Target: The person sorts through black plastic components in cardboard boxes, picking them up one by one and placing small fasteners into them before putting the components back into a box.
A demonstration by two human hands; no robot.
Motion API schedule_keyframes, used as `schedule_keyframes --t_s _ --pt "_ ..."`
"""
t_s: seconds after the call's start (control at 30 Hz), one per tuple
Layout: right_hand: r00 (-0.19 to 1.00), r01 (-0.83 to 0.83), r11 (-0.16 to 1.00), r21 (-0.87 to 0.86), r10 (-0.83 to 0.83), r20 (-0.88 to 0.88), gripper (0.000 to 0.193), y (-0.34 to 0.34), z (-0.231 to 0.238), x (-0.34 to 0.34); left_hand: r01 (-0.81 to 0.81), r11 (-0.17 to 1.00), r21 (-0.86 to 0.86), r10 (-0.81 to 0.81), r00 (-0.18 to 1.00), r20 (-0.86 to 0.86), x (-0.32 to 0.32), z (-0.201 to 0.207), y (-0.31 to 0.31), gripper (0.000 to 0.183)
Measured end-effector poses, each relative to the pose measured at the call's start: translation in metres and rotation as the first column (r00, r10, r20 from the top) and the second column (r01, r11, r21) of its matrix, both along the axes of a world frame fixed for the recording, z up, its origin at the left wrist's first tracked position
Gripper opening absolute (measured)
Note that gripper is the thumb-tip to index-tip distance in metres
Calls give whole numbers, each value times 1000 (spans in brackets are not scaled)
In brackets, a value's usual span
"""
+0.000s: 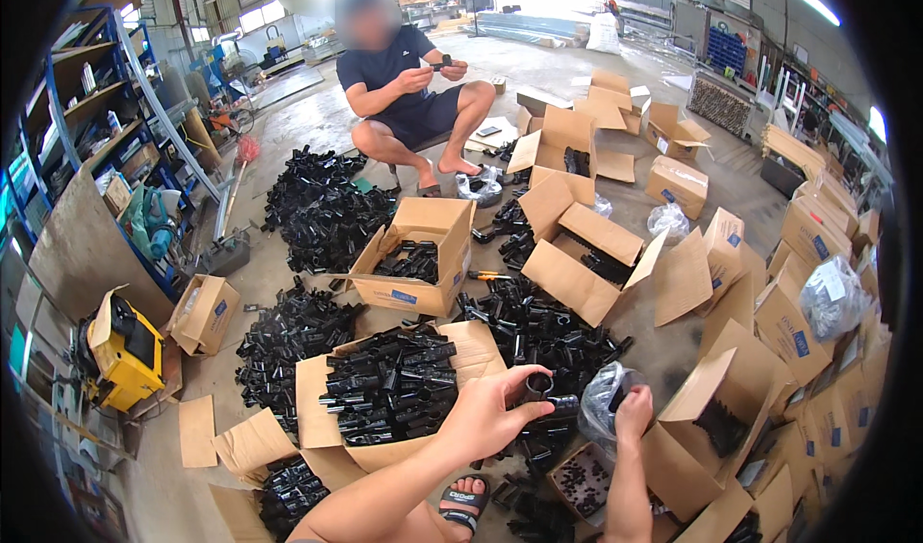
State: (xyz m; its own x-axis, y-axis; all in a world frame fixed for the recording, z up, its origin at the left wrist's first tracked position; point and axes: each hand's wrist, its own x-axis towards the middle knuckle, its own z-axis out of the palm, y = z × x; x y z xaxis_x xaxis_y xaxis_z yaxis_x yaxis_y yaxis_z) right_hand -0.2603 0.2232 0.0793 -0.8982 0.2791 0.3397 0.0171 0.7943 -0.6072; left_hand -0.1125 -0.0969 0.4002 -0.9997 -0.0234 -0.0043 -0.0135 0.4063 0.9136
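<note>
My left hand [500,410] grips a short black tubular fitting [538,384] between thumb and fingers, its round open end showing. To the right, my right hand [633,412] is closed at the edge of a clear plastic bag [598,404]; a dark patch shows by its fingers, but what it holds is unclear. Beneath the bag, an open carton [562,485] contains small dark pieces. Left of my hands, another open carton [306,389] is heaped with black tubular fittings [389,384]. More loose black fittings [548,327] lie in a pile just beyond my hands.
Across from me a person [394,81] sits low, holding a small black part in both hands. Large piles of black fittings [327,211] cover the floor at left. Open cartons [586,264] crowd the right side. A yellow machine [130,360] stands at far left, near shelving.
</note>
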Motion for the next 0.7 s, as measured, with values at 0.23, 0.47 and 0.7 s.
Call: schedule_keyframes --t_s 0.23,0.47,0.7 --pt "971 152 -301 -942 223 86 19 -16 53 148 2 1000 -14 -2 999 -50 1 -20 0 38" --pt "875 111 -251 -962 483 -26 33 -78 107 215 22 827 562 -41 999 21 0 -48 2 35" --pt "851 -66 -71 -995 518 -93 21 -97 188 222 -220 568 793 -18 960 279 4 -34 0 24"
